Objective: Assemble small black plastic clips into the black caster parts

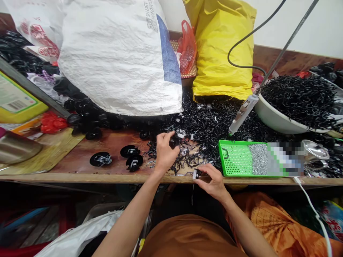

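My left hand (pixel 164 153) reaches over the wooden table (pixel 107 142), its fingers pinched on a small black part at the edge of a heap of black clips (pixel 211 121). My right hand (pixel 213 180) is at the table's front edge, fingers closed on a small black and white clip piece (pixel 196 174). Three black round discs (pixel 100 159) with metal fittings lie on the table to the left of my left hand.
A big white woven sack (pixel 115 53) and a yellow bag (pixel 222 46) stand at the back. A white bowl (pixel 278 121) full of black clips sits at the right. A green perforated tray (pixel 235 159) lies near my right hand, with a lamp arm (pixel 242 112) above it.
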Available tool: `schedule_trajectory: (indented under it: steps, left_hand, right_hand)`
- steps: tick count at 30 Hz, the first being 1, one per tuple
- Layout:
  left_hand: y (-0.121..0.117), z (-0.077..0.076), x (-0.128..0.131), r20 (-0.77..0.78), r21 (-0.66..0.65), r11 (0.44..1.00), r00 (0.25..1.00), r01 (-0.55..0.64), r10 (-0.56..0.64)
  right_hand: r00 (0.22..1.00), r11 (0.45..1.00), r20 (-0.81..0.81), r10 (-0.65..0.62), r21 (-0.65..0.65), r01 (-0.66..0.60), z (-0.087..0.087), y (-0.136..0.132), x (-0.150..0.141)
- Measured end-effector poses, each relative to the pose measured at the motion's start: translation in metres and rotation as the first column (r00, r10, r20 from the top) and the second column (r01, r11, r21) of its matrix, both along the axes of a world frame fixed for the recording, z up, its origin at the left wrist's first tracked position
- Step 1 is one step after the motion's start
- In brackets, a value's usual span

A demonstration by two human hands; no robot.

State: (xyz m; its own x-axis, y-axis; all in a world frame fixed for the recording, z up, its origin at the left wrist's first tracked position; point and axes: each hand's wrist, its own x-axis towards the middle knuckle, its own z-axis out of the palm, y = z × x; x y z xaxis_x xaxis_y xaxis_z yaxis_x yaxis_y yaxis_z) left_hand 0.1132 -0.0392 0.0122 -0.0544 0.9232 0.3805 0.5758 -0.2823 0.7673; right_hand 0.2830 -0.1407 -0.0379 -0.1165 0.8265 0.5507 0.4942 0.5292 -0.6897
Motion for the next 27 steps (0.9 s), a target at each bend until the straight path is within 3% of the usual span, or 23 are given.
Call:
schedule_trajectory:
  steps: [2, 3, 5, 7, 15, 20, 24, 27]
  left_hand:
    - [-0.017, 0.002, 0.003, 0.273, -0.131, 0.973, 0.95, 0.193, -0.151]
    - [-0.026, 0.002, 0.005, 0.433, -0.188, 0.933, 0.878, 0.308, -0.203]
    - [-0.043, -0.002, 0.009, 0.665, -0.251, 0.831, 0.713, 0.496, -0.224]
    - [-0.057, -0.007, 0.012, 0.746, -0.271, 0.772, 0.632, 0.575, -0.209]
    - [-0.083, -0.023, 0.019, 0.656, -0.245, 0.741, 0.67, 0.625, -0.348]
    - [-0.089, -0.03, 0.022, 0.686, -0.326, 0.723, 0.679, 0.609, -0.262]
    - [-0.089, -0.026, 0.023, 0.745, -0.364, 0.666, 0.633, 0.651, -0.212]
    - [-0.089, -0.023, 0.023, 0.78, -0.369, 0.664, 0.605, 0.651, -0.16]
  right_hand:
    - [0.998, 1.0, -0.06, 0.001, -0.028, -0.003, 0.008, 0.0, 0.001]
    - [0.996, 0.999, -0.09, 0.002, -0.033, -0.005, 0.012, 0.0, 0.001]
    - [0.988, 1.0, -0.152, 0.004, -0.024, -0.007, 0.019, 0.001, 0.001]
    - [0.981, 1.0, -0.195, 0.004, -0.012, -0.007, 0.025, 0.003, 0.001]
    - [0.996, 0.994, -0.093, -0.007, -0.111, -0.004, 0.028, 0.003, -0.001]
    - [0.998, 0.988, -0.051, 0.036, -0.145, -0.043, 0.028, 0.001, -0.001]
    - [0.997, 0.984, -0.046, 0.07, -0.163, -0.077, 0.031, -0.001, 0.0]
    - [0.994, 0.978, -0.042, 0.1, -0.179, -0.106, 0.031, -0.002, 0.003]
